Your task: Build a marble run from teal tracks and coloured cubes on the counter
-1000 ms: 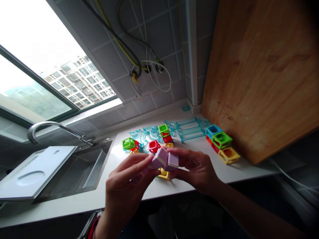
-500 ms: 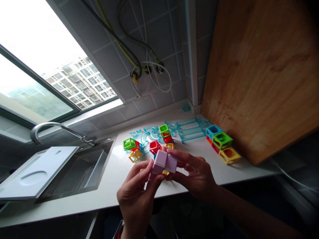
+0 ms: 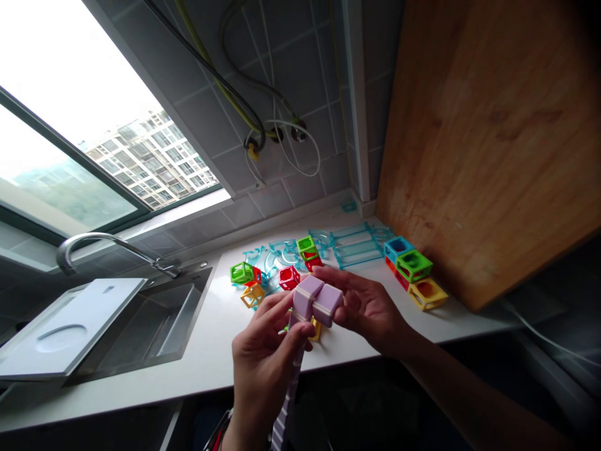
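Note:
In front of me, above the counter, is a lilac toy of joined blocks (image 3: 307, 297) with pale bands. My left hand (image 3: 267, 347) grips it from the left, its thumb in front and fingers behind. My right hand (image 3: 370, 310) is closed at the right-hand block, thumb at its edge and index finger along the top. From the left hand a lilac-and-white striped strip (image 3: 284, 416) hangs down; whether it joins the blocks is hidden. Just behind the toy lie a red open-frame cube (image 3: 288, 277) and a yellow piece, partly covered by the hands.
Green and yellow frame cubes (image 3: 241, 273) stand to the left, with more stacked cubes (image 3: 416, 266) at right by a wooden board (image 3: 493, 138). Clear blue track pieces (image 3: 359, 247) line the back. A sink (image 3: 141, 332), partly under a white panel (image 3: 70, 326), and a faucet (image 3: 107, 237) are left.
The lilac blocks have turned, and the right-hand block now tilts outward. My right hand has shifted its fingers. The striped strip now shows below my left hand. The view has moved slightly.

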Demonstrator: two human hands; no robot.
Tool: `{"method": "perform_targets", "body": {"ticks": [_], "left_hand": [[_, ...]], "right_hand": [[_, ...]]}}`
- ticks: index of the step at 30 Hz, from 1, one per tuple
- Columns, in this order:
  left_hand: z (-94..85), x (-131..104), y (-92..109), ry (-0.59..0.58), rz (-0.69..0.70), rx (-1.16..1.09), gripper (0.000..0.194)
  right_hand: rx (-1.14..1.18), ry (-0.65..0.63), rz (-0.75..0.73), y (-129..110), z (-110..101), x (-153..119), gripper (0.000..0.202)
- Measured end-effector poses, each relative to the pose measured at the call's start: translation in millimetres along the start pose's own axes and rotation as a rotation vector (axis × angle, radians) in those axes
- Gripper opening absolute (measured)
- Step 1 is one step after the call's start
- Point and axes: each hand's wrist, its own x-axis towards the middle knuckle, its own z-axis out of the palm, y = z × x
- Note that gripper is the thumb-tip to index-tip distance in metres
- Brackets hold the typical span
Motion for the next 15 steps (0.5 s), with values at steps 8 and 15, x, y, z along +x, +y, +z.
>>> {"method": "perform_targets", "body": {"ticks": [8,15], "left_hand": [[3.3,-2,10,-0.066,-0.005,0.017,0.043],[3.1,-4,9,-0.026,-0.145,0.005,0.044]], "right_hand": [[0.011,-0.025,0.004,3,-6,1,0.047],[0.011,0.061,-0.024,9,6,-2,0.042]]}}
